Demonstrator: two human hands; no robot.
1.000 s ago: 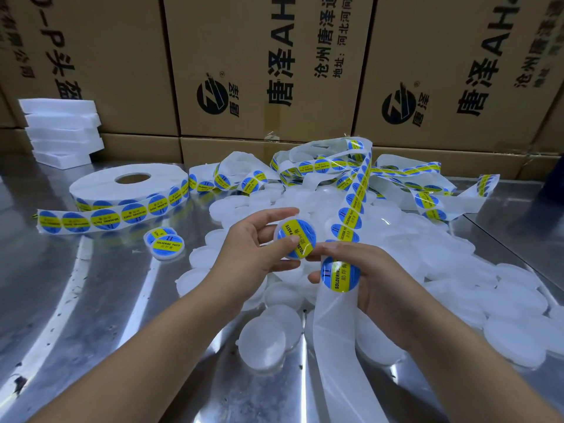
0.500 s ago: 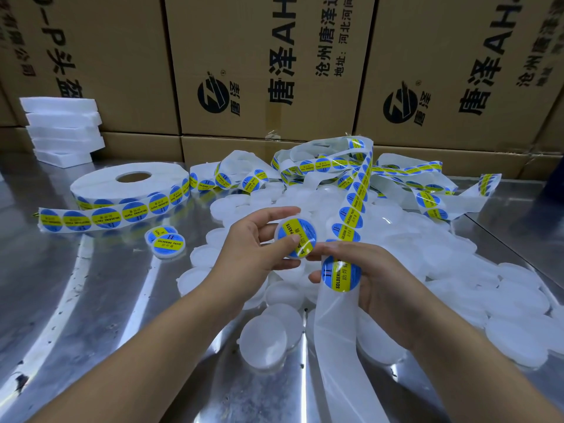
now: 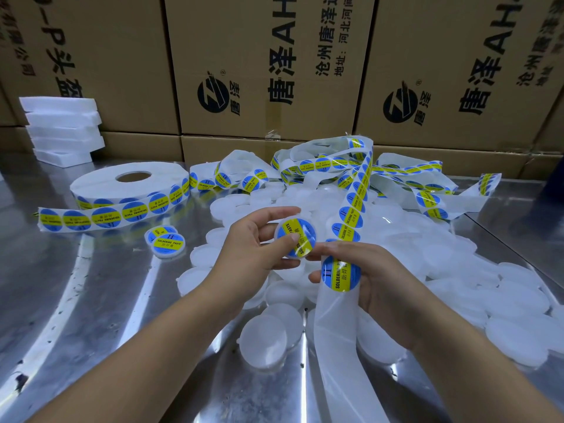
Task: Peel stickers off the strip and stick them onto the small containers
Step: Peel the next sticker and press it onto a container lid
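Head view: left hand [image 3: 251, 244] holds container [image 3: 297, 233], right hand [image 3: 378, 280] grips strip [image 3: 334, 325].

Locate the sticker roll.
Head view, left side: the sticker roll lies flat on the table, right of the stacked white blocks, behind two labelled containers.

Shiny metal table [image 3: 91, 300], crowded with sticker work.
Sticker roll [image 3: 131, 184] and stacked foam blocks [image 3: 64, 129] far left; two labelled containers [image 3: 166, 242] beside the roll; white containers [image 3: 457, 270] heaped middle to right; loose strip [image 3: 320, 166] tangled behind.
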